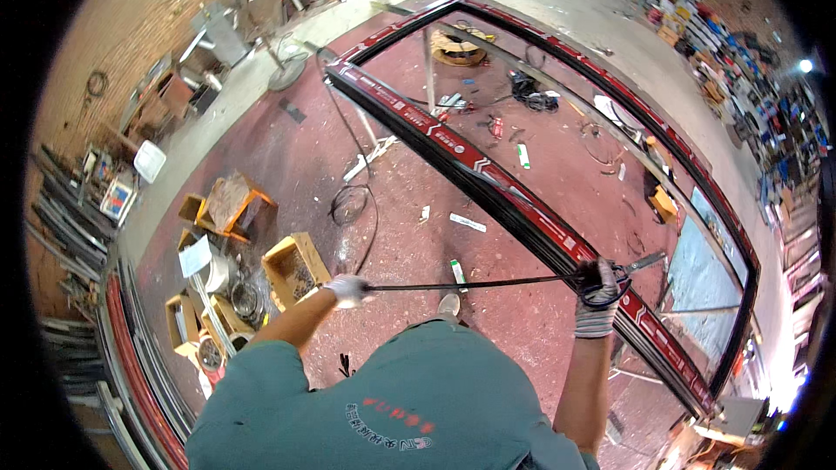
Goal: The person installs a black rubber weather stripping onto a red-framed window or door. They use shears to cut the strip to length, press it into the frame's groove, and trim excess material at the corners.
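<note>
Workshop w/ a worn red floor (409, 248) and a brick wall (165, 13) upper L, tons of clutter along the edges. Big red-and-black rectangular frame (488, 170) (window/door type afaict) sits raised on metal supports, running diag. from top ctr to lower R. L hand (348, 290), in a white glove, is closed around one end of a thin black strip (470, 284), which runs pretty much straight across in front of the person's body to the R hand (597, 292). That one's gloved too, right at the frame's near bar, fingers curled round the handles of what look like scissors (646, 262), blades pointing up-R. Can't tell if it's pinching the strip as well. Open wooden box (277, 280) w/ small dark bits is near the L hand, orange stool (231, 202) further back, loose black cable (374, 218) on the floor btwn stool and frame.
</note>
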A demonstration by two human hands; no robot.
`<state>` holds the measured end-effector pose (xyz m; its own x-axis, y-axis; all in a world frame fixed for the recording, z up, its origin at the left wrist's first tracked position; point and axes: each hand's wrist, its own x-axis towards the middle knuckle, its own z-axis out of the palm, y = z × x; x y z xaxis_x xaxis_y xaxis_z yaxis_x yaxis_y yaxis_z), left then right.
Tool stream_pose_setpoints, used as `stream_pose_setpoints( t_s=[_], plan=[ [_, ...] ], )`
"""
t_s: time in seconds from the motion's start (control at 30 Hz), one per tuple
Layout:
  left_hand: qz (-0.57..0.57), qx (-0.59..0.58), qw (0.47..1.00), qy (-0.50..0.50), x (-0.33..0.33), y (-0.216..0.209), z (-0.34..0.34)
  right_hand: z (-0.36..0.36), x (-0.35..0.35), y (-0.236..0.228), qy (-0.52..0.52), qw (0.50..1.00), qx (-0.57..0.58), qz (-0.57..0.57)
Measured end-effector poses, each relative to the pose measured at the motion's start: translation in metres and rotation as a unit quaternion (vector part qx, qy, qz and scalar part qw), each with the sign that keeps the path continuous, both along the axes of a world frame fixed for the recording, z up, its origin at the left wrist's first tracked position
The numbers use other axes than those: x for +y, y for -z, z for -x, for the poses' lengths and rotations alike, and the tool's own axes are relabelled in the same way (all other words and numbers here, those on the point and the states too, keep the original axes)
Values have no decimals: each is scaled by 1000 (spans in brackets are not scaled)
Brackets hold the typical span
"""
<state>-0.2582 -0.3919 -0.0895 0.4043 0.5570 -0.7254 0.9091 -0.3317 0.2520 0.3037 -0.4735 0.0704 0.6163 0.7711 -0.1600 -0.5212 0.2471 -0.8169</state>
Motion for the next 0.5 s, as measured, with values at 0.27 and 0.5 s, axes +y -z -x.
stream_pose_setpoints(
  t_s=[0.27, 0.5],
  plan=[
    [-6, 260, 953, -158, -57, -53, 269, -36, 38, 25, 19, 997, 79, 14],
    [-347, 49, 718, -602, -66, -12, 341, -25, 45, 28, -2, 996, 81, 35]
  ],
)
